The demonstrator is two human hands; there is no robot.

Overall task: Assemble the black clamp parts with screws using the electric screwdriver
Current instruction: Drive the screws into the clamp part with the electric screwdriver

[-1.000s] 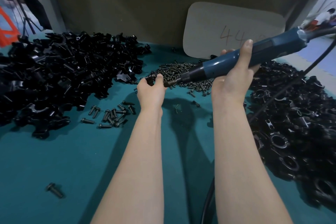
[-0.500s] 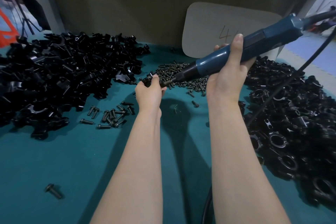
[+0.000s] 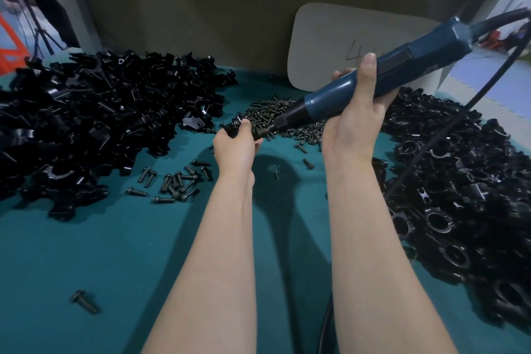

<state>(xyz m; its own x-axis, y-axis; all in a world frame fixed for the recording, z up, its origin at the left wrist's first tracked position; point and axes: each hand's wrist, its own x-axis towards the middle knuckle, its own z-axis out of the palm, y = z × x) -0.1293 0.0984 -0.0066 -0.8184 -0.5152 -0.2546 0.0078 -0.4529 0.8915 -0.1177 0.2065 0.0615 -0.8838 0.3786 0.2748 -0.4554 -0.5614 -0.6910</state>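
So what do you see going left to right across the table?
First the left clamp pile → left hand, holding a clamp → right hand, holding the screwdriver → right clamp pile.

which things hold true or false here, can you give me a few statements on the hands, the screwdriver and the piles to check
1. The right hand grips the electric screwdriver round its blue body. True.
2. The left hand holds a black clamp part. True.
3. The electric screwdriver's tip points up, away from that part. False: it slants down to the part at the left hand.
4. The electric screwdriver is cordless. False: a black cable runs from its rear end.
5. Black parts are piled on the left only. False: there is a left pile and a right pile.
6. A lone screw lies on the green table, near left. True.
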